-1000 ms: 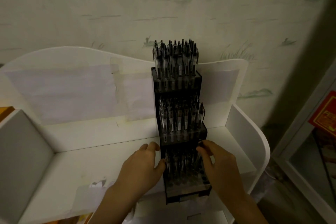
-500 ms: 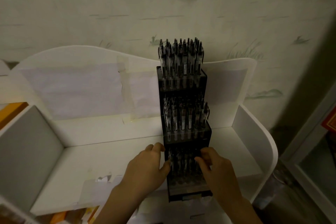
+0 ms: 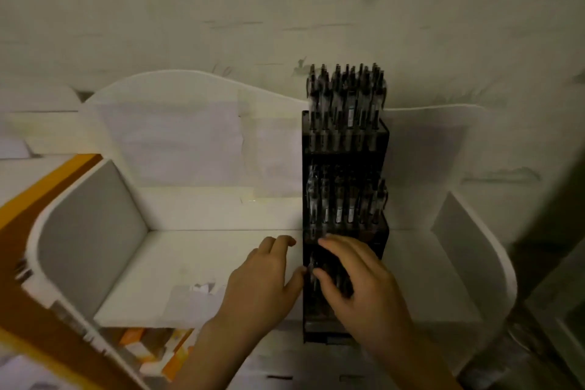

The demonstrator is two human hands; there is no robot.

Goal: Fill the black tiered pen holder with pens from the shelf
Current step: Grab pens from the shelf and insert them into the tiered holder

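White shelf (image 3: 196, 260) at left. Left hand (image 3: 262, 288) rests flat, fingers straight, against the left wall of the black tiered pen holder (image 3: 345, 142) standing on it. Right hand (image 3: 364, 288) covers the lowest tier's pens (image 3: 345, 98); grip possibly pinching, too blurred to tell.

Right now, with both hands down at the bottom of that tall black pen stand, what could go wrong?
The pen holder is tall and narrow, with pens packed high in its top tier; a shove low down could tip it. The right hand reaches over the lowest tier and may knock pens already standing there. The left hand only rests against the holder's side, so it may steady it little. The dim, blurred view hides whether either hand holds a pen.
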